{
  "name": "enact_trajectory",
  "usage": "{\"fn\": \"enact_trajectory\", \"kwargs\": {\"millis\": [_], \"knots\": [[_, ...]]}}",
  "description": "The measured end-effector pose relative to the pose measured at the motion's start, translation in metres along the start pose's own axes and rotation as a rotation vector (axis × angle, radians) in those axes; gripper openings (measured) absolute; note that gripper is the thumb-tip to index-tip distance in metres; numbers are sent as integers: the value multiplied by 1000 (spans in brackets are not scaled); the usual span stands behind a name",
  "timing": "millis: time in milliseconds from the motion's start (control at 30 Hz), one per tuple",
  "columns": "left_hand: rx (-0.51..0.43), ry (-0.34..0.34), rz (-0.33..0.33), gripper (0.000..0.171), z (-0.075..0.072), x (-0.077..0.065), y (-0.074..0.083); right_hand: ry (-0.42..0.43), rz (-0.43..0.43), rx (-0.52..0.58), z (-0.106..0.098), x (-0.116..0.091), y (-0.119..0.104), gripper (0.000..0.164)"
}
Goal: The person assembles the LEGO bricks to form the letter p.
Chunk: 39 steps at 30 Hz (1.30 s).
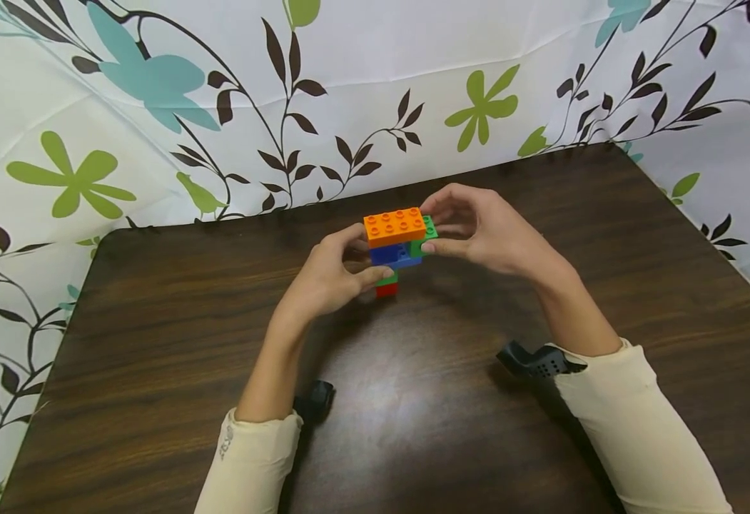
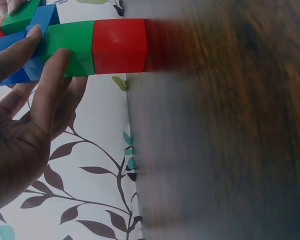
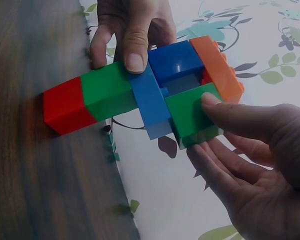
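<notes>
A stack of toy building bricks stands on the table, a red brick (image 1: 387,290) at its foot. Above that come a lower green brick (image 3: 107,90) and a light blue brick (image 3: 151,104) laid crosswise. A dark blue brick (image 3: 175,65) sits over the light blue one, and an orange brick (image 1: 395,226) with round studs lies on top. My left hand (image 1: 330,275) grips the stack around its blue and lower green bricks. Between thumb and fingers, my right hand (image 1: 497,232) pinches an upper green brick (image 3: 192,111), which sits slightly askew beside the dark blue one, under the orange.
The dark wood-grain table (image 1: 220,357) runs back to a white cloth (image 1: 362,71) printed with leaves and flowers. Black wrist devices show beneath both forearms, the right one (image 1: 535,360) close over the tabletop.
</notes>
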<state>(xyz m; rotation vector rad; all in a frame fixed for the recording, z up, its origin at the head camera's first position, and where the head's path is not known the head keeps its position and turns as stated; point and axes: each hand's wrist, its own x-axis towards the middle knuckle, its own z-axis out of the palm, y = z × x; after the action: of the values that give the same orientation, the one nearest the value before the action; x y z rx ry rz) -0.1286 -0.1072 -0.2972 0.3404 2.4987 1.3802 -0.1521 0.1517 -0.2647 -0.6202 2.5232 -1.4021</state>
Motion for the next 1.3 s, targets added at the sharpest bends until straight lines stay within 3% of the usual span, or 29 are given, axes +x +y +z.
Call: {"fn": "enact_trajectory", "kwargs": {"millis": [367,667,933,1167,1300], "knots": [[6,-6,9,55,-1,-1,-2,-18,-32,58,-1,1,9,40],[13,-21,23,54,-3,-1,-6,-82,-24,58,-5,-1,15,46],[-101,-37,61,55,-9,-2,-8,-21,-11,115,-2,1,17,46],[-311,-18,15,55,-12,-4,-6,81,86,267,5,3,17,41],[-339,-7,-4,52,-12,-4,-5,86,101,330,12,5,20,42]]}}
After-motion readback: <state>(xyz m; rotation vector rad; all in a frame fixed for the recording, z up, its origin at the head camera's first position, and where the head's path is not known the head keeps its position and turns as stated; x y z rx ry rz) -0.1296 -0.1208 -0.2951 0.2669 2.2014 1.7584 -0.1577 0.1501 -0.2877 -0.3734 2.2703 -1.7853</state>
